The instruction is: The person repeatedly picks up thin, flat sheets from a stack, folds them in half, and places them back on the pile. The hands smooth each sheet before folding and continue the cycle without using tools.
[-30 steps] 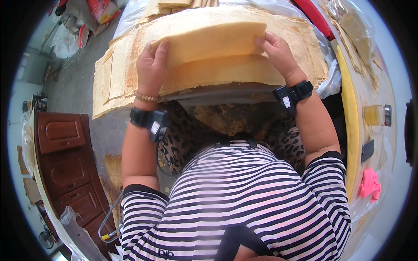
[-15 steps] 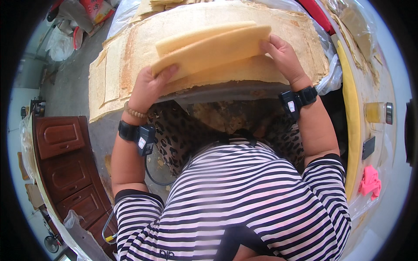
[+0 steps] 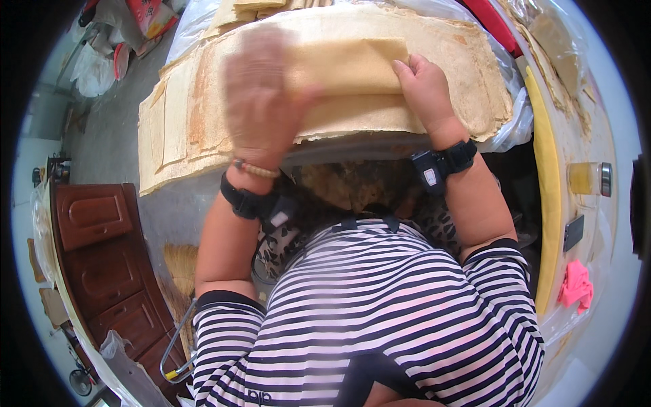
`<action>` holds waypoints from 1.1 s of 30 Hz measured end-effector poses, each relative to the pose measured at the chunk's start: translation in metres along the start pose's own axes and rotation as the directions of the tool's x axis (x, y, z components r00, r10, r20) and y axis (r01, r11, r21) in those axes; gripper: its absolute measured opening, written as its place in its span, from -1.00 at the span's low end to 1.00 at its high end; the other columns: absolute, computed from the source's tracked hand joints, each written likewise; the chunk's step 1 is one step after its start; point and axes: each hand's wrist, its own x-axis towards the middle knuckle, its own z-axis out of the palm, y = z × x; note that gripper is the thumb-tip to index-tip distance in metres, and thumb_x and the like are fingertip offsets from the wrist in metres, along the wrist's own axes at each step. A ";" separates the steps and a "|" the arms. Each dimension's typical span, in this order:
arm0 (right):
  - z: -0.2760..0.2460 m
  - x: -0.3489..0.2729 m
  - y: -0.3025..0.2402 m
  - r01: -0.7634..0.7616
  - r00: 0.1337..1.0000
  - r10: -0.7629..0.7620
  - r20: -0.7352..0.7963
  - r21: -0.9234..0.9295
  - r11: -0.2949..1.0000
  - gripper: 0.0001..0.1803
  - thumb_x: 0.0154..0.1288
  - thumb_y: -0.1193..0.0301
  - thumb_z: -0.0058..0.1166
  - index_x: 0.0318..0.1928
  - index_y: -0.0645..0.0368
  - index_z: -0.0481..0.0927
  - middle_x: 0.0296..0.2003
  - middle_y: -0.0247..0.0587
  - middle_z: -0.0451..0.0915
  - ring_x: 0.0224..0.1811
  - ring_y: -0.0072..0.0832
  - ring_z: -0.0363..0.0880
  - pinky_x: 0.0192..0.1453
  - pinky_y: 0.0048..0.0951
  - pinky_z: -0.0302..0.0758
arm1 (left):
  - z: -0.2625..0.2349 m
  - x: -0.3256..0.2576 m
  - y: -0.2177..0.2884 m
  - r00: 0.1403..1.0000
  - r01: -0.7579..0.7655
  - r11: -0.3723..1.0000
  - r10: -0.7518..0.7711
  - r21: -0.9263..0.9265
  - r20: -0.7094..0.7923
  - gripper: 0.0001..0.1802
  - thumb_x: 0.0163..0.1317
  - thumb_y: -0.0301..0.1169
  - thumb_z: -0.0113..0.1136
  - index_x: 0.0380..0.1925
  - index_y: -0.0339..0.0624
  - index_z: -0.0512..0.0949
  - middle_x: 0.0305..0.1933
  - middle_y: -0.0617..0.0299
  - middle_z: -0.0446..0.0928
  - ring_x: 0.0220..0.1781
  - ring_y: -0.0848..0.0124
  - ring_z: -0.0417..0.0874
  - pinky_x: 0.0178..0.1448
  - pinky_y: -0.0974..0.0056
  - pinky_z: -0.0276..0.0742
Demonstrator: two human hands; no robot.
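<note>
A folded, thin, pale-yellow sheet (image 3: 349,64), like a flat pancake, lies on a stack of larger cream-coloured sheets (image 3: 468,88) in front of me. My right hand (image 3: 424,85) pinches its right end between thumb and fingers. Over the left end is my left hand (image 3: 261,95), blurred by motion, fingers stretched out and thumb apart, nothing seen in its grasp. It hides that end of the folded sheet; whether it touches it I cannot tell.
More folded sheets (image 3: 247,8) lie at the far edge. To the right are a yellow strip (image 3: 548,203), a jar (image 3: 586,178), a phone (image 3: 574,232) and a pink cloth (image 3: 576,285). Brown cabinets (image 3: 102,251) and a straw broom (image 3: 180,268) stand left.
My left hand has let go of the sheet's left end and moved up and right over it. The folded sheet has come down flat onto the stack. My right hand has shifted slightly left.
</note>
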 end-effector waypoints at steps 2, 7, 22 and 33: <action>-0.001 0.000 -0.001 -0.001 1.000 0.001 0.006 -0.015 1.000 -0.67 0.47 0.22 0.18 -0.12 0.30 0.70 -0.32 0.14 0.74 -0.26 0.06 0.73 -0.11 -0.09 0.62 | 0.006 -0.001 0.022 0.894 -0.214 0.954 0.277 -0.209 0.353 -0.04 0.37 0.34 0.17 0.62 0.11 0.26 0.74 0.19 0.15 0.78 0.23 0.05 0.79 0.06 -0.10; 0.002 -0.002 -0.012 -0.109 0.993 0.110 -0.030 0.031 0.994 -0.53 0.48 0.21 0.18 0.28 0.17 0.62 -0.01 0.10 0.76 0.06 0.00 0.73 0.19 -0.13 0.62 | 0.034 -0.003 0.020 0.828 -0.127 0.979 0.194 -0.161 0.526 -0.13 0.38 0.39 0.08 0.55 0.21 0.39 0.71 0.15 0.21 0.76 -0.01 0.08 0.75 -0.20 -0.07; -0.002 -0.002 0.009 0.331 0.920 -0.308 0.242 -0.057 0.942 -0.27 0.62 -0.07 -0.01 0.56 0.13 0.39 0.57 -0.08 0.35 0.67 -0.18 0.19 0.71 -0.15 0.13 | 0.022 0.026 -0.059 0.855 -0.337 0.936 0.348 -0.099 0.384 -0.39 0.27 -0.32 0.38 0.36 0.07 0.56 0.16 0.21 0.74 0.12 0.26 0.78 0.15 0.17 0.72; -0.034 -0.012 0.042 -0.016 0.984 -0.097 0.149 0.616 0.787 -0.54 0.69 0.39 0.01 0.45 0.30 0.49 0.33 -0.09 0.63 0.40 -0.42 0.55 0.54 -0.36 0.42 | 0.156 0.163 -0.163 0.964 0.006 0.915 -0.112 0.403 0.240 -0.55 0.53 -0.20 0.07 0.37 0.24 0.55 0.13 -0.01 0.71 0.10 0.01 0.76 0.08 -0.03 0.71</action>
